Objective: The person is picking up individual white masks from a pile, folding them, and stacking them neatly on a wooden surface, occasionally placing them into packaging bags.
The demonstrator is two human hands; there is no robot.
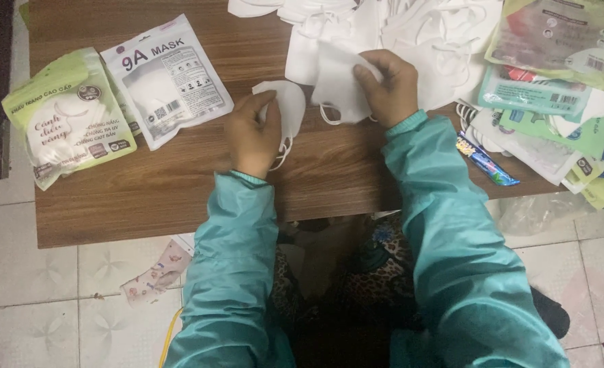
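A folded white face mask (285, 109) lies near the tabletop's (179, 184) centre, pinched closed in the left hand (253, 133). At its 3 o'clock the right hand (389, 87) grips a second white mask (337, 85). At 1 o'clock sits a heap of loose white masks (411, 34), still unpacked. At 9 o'clock lie two filled mask pouches, one white (165, 78), one green (67, 116). Empty pouches (561, 88) pile at 3 o'clock, so much seems left.
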